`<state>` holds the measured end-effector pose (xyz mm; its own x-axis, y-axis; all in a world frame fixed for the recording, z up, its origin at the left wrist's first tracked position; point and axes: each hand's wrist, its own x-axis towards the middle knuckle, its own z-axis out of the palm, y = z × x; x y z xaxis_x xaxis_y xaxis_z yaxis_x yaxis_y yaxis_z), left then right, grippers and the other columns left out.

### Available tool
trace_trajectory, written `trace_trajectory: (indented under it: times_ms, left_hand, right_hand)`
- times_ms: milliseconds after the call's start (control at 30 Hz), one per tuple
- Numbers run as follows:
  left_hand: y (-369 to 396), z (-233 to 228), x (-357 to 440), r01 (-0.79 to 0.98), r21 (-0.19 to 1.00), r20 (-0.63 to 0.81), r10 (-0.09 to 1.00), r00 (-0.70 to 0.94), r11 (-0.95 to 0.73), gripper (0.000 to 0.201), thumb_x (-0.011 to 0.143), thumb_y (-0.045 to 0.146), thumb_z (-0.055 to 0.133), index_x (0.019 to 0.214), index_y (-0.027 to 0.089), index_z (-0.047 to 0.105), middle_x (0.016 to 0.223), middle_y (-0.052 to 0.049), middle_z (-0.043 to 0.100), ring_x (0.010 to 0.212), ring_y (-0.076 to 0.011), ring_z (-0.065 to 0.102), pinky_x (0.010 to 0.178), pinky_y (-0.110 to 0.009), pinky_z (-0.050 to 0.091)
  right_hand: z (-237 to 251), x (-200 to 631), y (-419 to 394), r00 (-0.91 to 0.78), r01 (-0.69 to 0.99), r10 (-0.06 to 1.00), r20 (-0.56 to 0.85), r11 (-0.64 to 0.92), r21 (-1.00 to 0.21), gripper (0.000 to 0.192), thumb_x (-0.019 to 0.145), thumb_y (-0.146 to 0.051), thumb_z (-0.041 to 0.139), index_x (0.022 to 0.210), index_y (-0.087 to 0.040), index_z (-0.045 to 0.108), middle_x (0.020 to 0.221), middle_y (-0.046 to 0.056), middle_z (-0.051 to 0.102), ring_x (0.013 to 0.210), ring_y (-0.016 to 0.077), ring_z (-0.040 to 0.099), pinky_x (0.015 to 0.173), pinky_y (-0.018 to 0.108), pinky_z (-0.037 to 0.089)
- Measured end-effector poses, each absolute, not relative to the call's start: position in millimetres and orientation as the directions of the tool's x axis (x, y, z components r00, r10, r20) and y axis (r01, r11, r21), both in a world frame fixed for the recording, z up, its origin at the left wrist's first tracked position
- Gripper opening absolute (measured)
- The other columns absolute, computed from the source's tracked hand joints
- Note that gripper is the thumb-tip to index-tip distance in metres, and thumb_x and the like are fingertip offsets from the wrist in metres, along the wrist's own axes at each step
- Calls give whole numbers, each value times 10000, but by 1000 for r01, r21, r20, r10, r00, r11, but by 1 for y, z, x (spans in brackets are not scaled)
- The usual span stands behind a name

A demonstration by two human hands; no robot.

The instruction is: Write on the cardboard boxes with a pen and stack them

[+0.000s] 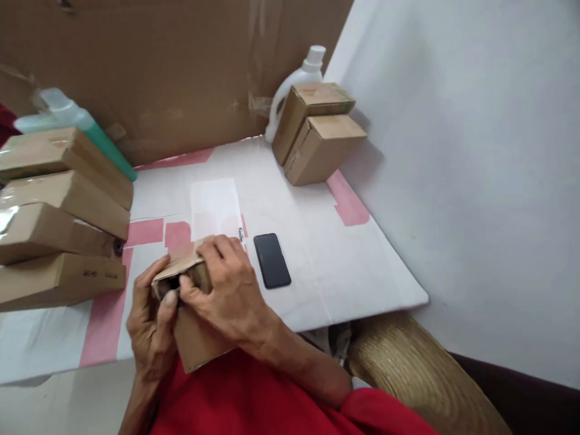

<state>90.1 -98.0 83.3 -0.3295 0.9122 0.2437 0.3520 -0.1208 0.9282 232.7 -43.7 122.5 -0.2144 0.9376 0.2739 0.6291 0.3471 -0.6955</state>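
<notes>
Head view: the bench carries a stack of cardboard boxes at its left edge and two boxes at the back, with a black phone lying just beside the work. At the near edge, both hands grip one small cardboard box, partly off the bench over the lap. The left hand holds its side with the thumb at the open flap, and the right hand clasps over its top; a slip could likely drop it or knock the phone.

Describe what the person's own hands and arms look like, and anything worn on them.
Both hands are bare: the left hand and right hand show no gloves, rings or watch. The forearms are bare as well, lean and veined. A red sleeve shows at the right elbow, the same red as the garment below the hands.
</notes>
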Motion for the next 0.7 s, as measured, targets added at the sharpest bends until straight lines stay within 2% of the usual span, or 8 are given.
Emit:
trace_trajectory:
  times_ms: [200,267,333,400,467,500,600,700]
  left_hand:
    - [-94,82,89,371,920,268,897,-351,-130,403,973,362,681,1371,298,666,1367,-14,677,1235,-190,633,1093,-261,454]
    - [-90,83,92,392,911,272,899,-343,-126,397,972,369,679,1362,294,669,1358,-19,680,1237,-198,631,1105,-278,448]
    - [-86,85,96,415,904,262,905,-336,-108,394,972,389,673,1352,283,670,1357,-28,679,1243,-211,624,1106,-294,444]
    - [-83,88,100,423,901,245,912,-330,-89,399,974,411,664,1348,271,665,1358,-36,672,1236,-214,620,1086,-293,446]
    - [-80,90,102,412,907,234,916,-326,-85,398,982,430,649,1341,261,662,1340,-38,673,1198,-204,625,1046,-277,454]
    - [-78,89,102,400,912,231,918,-322,-90,395,986,438,642,1337,257,661,1328,-38,674,1178,-198,628,1027,-270,458]
    - [-73,85,97,349,931,219,927,-305,-105,402,994,463,621,1339,258,647,1312,-40,672,1145,-198,633,990,-272,475]
    - [-68,78,90,315,943,190,950,-248,-107,428,986,478,629,1361,273,625,1335,-48,657,1166,-216,632,1001,-300,491]
  right_hand:
    - [122,225,-37,-269,677,932,242,362,-641,289,934,-372,645,1079,-127,693,1154,140,681,1097,318,592,982,477,555]
    - [120,233,-34,-241,609,933,269,361,-706,317,928,-383,674,1123,-132,680,1227,145,674,1144,313,599,1023,479,540]
    - [116,249,-30,-167,446,939,299,343,-827,431,935,-443,687,1249,-153,632,1349,143,644,1224,290,604,1044,450,534]
    - [105,272,-24,-46,270,964,260,263,-926,476,1000,-518,588,1344,-191,564,1368,125,647,1221,246,637,975,390,564]
    - [85,295,-20,57,259,990,133,114,-959,418,1070,-527,436,1300,-203,565,1166,97,724,1038,214,707,846,343,576]
    - [70,304,-19,77,341,995,60,30,-939,382,1083,-504,410,1228,-199,588,1011,77,739,912,210,719,794,337,565]
    - [19,313,-22,59,621,996,-69,-91,-778,194,998,-385,604,922,-207,608,668,23,663,674,222,694,694,335,516]
    - [-26,299,-31,102,549,985,139,61,-833,251,926,-312,683,746,-250,520,561,5,600,574,206,675,603,307,464]
